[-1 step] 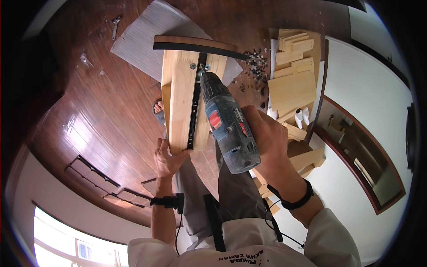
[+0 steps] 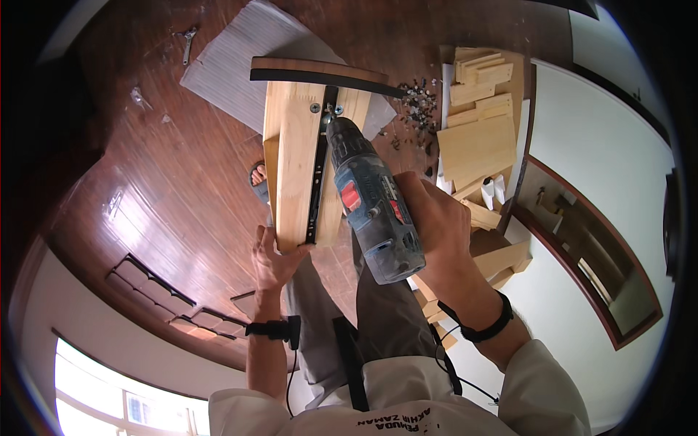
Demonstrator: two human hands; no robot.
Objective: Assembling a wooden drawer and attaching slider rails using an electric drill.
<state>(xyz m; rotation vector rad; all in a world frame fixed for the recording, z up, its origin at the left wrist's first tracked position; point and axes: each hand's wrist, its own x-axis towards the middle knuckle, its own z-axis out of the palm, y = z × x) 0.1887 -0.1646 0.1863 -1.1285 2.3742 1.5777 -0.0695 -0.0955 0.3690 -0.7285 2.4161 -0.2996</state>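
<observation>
A cordless drill (image 2: 376, 214) is gripped in my right hand (image 2: 440, 229), its bit end at the far part of a black drawer slide (image 2: 317, 185). That slide runs lengthwise along a pale wooden drawer (image 2: 297, 167), which has a dark curved-looking front panel (image 2: 320, 70) at its far end. Two round fasteners flank the slide near the panel; the drill's chuck partly hides the spot where the bit meets it. My left hand (image 2: 278, 261) is closed on the drawer's near end, with the thumb across the edge by the slide's tip.
Foam sheeting (image 2: 247, 62) lies under the drawer's far end. Small loose hardware (image 2: 418, 105) is scattered to its right, beside stacked wooden boards (image 2: 476, 149). An adjustable wrench (image 2: 189, 45) rests far left on the floor. A framed mirror (image 2: 589, 254) leans at right.
</observation>
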